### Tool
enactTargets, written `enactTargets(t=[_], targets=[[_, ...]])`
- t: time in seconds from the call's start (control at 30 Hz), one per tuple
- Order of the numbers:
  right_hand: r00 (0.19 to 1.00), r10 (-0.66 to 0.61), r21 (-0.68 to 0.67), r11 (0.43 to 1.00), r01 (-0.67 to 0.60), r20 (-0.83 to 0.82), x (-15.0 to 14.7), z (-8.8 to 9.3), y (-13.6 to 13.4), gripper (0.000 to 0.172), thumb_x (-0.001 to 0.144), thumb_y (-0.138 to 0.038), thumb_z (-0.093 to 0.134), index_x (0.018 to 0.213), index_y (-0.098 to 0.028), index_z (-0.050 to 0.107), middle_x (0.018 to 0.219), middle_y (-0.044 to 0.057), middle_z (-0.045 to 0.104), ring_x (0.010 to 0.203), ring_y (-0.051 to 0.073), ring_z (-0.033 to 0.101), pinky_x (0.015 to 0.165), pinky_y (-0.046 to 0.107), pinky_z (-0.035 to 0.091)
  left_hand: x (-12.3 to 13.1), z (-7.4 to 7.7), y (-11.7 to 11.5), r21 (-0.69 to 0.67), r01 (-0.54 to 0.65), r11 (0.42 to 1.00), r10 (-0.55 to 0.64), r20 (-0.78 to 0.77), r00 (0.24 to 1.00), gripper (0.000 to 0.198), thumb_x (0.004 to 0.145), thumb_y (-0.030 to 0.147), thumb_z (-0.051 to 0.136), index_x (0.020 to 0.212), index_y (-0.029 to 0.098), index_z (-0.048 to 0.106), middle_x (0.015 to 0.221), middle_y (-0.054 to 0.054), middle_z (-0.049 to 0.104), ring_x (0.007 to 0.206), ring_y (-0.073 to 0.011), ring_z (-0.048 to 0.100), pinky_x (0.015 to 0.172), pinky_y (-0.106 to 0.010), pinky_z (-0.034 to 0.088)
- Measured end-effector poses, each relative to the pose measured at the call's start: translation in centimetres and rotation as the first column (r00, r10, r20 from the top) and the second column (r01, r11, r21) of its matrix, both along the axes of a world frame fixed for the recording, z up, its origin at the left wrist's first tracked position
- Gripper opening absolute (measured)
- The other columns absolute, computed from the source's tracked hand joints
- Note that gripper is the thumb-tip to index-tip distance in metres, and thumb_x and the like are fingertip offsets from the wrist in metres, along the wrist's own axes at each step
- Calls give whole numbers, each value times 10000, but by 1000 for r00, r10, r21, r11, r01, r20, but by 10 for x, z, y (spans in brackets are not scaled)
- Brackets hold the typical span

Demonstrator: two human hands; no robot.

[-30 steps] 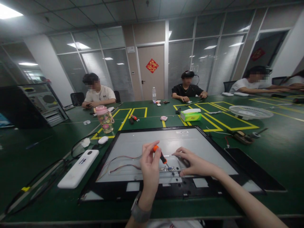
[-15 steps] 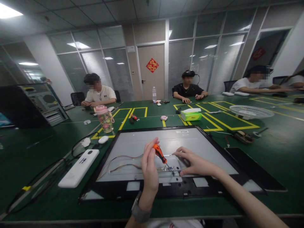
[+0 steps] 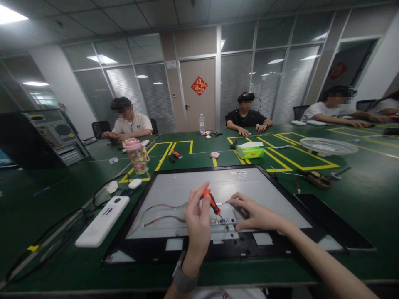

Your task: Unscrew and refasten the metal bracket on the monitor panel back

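A display panel with a black frame lies flat before me, its grey back facing up. My left hand is closed on the orange and black handle of a screwdriver. The tool leans, its tip down at a small circuit board near the panel's lower middle. My right hand rests on the metal plate beside the board, thumb and fingers apart, with nothing visible in it. Thin wires run leftward from the board, partly hidden behind my left hand.
Left of the panel lie a white power bank and black cables. A pink-lidded bottle and a green tissue pack stand beyond. At right are a dark phone-like slab and a white round grille. Several people sit across.
My left hand has shifted slightly on the screwdriver handle, its thumb now showing against it. The handle has tipped a little to the right. My right hand stays in place.
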State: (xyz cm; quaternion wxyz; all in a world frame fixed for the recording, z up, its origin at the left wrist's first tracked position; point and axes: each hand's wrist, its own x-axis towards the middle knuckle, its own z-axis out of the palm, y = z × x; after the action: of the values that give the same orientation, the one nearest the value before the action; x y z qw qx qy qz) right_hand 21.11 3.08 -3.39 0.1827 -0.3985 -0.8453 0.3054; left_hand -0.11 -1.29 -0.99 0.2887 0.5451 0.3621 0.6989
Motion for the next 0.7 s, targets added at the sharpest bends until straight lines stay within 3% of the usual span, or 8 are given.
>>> enactTargets(t=[0.23,0.47,0.63,0.7], targets=[[1000,13,7,1000,-13,3,0,-1,1,742,678,-482,787,1319,-205,538,1227,89,475,1150,279,477,1002,371,395,2,-4,3,83,-91,992,90,14,996,124,775,288,734,828,182,697,832,-16,525,759,-142,552,706,-254,486],[1000,6,-1,1000,-6,13,0,0,0,744,688,-477,780,1330,-199,527,1235,92,467,1134,275,480,993,370,400,7,-4,-3,-49,187,981,-184,68,981,306,946,390,498,1147,196,624,1007,-84,623,885,-182,613,713,-271,512],[1000,4,6,1000,-5,17,-1,0,0,759,676,-475,787,1330,-192,527,1236,96,469,1146,283,472,1002,376,392,6,-2,-2,-17,125,992,-124,20,992,271,887,410,595,1013,183,675,974,-71,582,836,-169,595,637,-232,499],[1000,5,7,1000,-5,14,0,0,0,755,678,-482,784,1328,-194,530,1231,93,471,1138,281,476,996,374,398,5,-2,-2,-18,125,992,-125,-5,992,272,891,393,594,1050,187,677,947,-62,581,827,-163,596,672,-241,505]])
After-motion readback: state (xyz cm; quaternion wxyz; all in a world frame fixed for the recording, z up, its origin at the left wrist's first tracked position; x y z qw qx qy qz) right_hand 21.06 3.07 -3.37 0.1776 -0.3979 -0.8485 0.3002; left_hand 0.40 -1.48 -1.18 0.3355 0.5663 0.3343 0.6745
